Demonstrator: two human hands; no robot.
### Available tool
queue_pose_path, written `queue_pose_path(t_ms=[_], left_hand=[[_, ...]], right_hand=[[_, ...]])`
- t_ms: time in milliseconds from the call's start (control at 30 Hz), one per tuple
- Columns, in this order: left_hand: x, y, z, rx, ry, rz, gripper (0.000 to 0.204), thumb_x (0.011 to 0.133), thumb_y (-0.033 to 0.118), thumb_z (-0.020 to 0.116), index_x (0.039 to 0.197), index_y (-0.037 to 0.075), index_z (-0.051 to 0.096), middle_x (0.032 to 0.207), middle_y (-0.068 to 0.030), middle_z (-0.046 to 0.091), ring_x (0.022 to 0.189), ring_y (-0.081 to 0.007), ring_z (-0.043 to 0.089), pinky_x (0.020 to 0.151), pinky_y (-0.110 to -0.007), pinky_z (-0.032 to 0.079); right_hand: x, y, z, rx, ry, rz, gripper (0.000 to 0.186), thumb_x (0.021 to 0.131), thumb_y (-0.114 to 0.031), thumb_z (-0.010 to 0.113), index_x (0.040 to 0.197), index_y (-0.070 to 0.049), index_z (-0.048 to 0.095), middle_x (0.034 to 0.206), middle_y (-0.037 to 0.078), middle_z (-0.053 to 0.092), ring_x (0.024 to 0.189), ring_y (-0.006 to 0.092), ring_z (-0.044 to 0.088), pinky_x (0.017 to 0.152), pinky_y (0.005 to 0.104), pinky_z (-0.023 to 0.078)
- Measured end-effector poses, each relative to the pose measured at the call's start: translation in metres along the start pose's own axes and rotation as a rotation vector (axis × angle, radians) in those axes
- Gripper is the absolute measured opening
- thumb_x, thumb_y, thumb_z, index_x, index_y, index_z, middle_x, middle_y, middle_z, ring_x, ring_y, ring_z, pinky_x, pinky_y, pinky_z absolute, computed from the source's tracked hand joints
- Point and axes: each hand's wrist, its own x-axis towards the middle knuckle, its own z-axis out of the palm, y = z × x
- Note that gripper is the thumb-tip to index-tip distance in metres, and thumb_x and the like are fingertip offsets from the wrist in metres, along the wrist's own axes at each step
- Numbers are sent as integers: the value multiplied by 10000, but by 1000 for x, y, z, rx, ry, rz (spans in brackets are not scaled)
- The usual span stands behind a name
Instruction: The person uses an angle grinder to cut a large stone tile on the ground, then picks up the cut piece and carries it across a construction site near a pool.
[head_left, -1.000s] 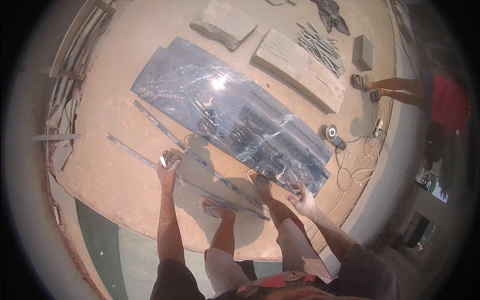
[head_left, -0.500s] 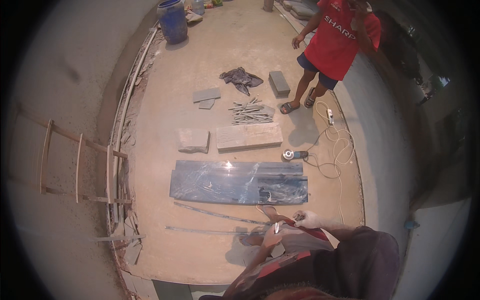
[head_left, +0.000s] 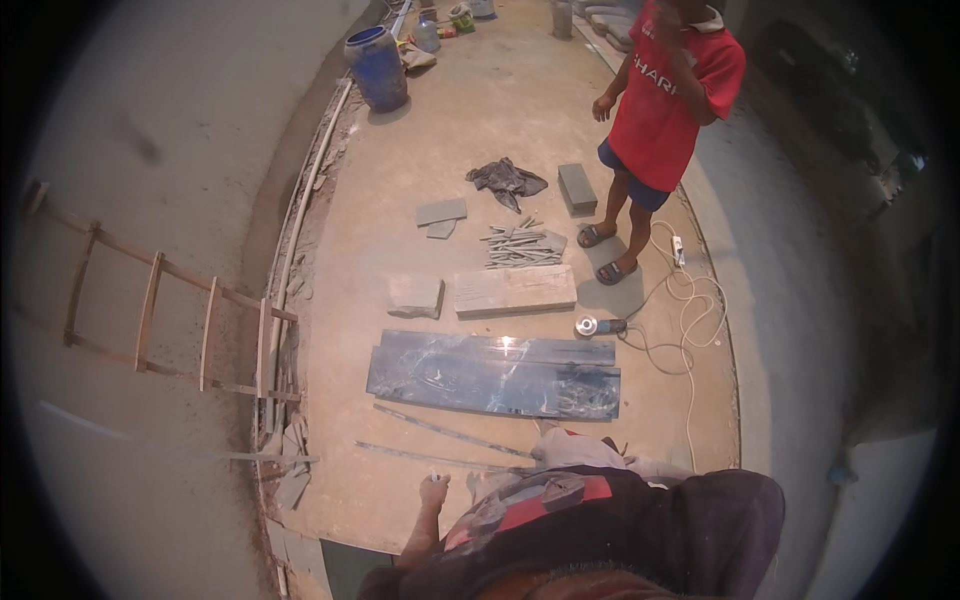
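Observation:
My left hand [head_left: 433, 490] is closed around a small whitish object [head_left: 435, 478], too small to name, and hangs low over the floor beside my patterned shirt. My right forearm [head_left: 650, 468] shows as a pale patch by my dark sleeve; its hand is mostly hidden against my clothing, so its fingers cannot be made out. Ahead of me lie two dark, glossy stone slabs [head_left: 470, 380], one overlapping the other or side by side. Two thin dark strips [head_left: 440, 455] rest on the floor between the slabs and my left hand.
An angle grinder [head_left: 598, 326] with a tangled cord [head_left: 690, 325] lies right of the slabs. Beyond are stone blocks [head_left: 515, 290], cut stone sticks [head_left: 520, 243] and a dark cloth [head_left: 508, 182]. A person in a red shirt [head_left: 670, 110] stands far right. A wooden ladder [head_left: 155, 310] leans left.
My left hand has moved left, away from my right hand, still holding the whitish object. My right hand has drawn back against my clothing. The other person has shifted their feet.

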Motion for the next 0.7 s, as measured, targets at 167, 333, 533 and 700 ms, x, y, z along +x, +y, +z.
queue_pose_path(t_ms=[167,333,533,700], left_hand=[[-12,8,9,210,71,71,338,827,317,822,881,-3,728,787,-143,731,735,-278,696,680,-447,538],[-18,68,60,299,-5,198,423,817,359,809,975,-28,747,900,-222,750,882,-365,725,793,-484,546],[-26,104,80,282,11,283,431,823,364,804,1038,-5,749,941,-218,758,930,-372,732,825,-479,550],[-20,77,67,270,78,183,412,822,359,809,1016,-1,757,945,-206,768,925,-354,738,837,-470,556]], right_hand=[[6,-122,-23,146,0,-73,278,918,-229,683,1156,-125,783,931,36,754,849,154,696,769,347,545],[1,-165,-73,-175,-99,-151,261,898,-272,715,1089,-108,788,886,32,760,801,147,707,722,337,561],[-21,-188,-116,-112,-228,11,244,922,-316,738,1055,-125,813,871,-1,755,753,116,688,669,307,558],[-37,-206,-126,6,-273,-97,328,936,-361,743,1168,-138,808,909,-7,758,791,131,678,688,316,547]])
